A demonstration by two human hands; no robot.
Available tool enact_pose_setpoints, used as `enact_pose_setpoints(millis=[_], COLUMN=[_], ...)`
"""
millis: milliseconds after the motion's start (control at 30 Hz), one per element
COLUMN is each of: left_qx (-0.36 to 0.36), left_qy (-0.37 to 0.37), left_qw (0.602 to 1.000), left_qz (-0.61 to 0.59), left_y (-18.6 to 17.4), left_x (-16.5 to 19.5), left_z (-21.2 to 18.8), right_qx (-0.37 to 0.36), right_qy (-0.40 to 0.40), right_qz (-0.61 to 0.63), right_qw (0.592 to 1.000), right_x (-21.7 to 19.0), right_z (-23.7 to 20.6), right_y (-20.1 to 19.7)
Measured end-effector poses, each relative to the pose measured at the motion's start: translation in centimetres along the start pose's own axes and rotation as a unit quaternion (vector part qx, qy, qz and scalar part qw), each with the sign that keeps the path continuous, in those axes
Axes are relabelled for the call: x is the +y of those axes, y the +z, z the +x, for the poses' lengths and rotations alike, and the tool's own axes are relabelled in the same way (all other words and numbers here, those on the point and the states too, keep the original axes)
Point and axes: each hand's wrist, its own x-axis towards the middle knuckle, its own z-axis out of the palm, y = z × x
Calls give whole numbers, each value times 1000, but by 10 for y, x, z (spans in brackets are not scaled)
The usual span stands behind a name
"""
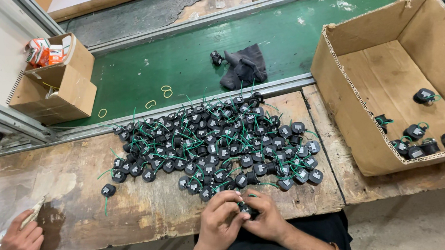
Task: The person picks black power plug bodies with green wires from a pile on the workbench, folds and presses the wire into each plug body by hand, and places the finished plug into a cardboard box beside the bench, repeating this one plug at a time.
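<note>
Both hands are meeting at the bench edge; the left hand [220,218] and right hand [263,218] are pinching together on one black part [247,211], fingers closed round it; just beyond the knuckles the pile [215,143] of black parts with green wires is spreading; far right, the carton [351,120] is holding a few; another person's hand [24,236] is working far left.
</note>
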Motion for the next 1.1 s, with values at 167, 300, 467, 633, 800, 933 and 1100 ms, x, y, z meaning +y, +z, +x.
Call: enact_pose_setpoints(millis=[167, 300, 467, 633, 800, 933, 1100], left_qx=[45, 78, 58, 242, 42, -11, 161], left_qy=[-100, -87, 14, -105, -128, -97, -168], left_qw=[992, 989, 998, 965, 952, 956, 949], left_qz=[-61, -90, 9, -8, 274, 278, 215], left_y=[14, 20, -10, -52, -61, -56, -60], left_x=[-5, -9, -35, -74, -85, -82, -86], left_z=[-8, -19, -27, -37, -36, -30, -36], right_qx=[-26, -58, -26, 20, -16, -70, -92], right_qy=[-26, -13, -18, 15, 34, 4, -3], right_qz=[32, 50, 99, 226, 235, 150, 134], right_qw=[999, 997, 995, 974, 971, 986, 987], right_x=[5, 8, 13, 18, 18, 14, 11], right_z=[-6, -11, -10, -8, -8, -7, -5], right_y=[1, -2, -7, -12, -12, -15, -18])
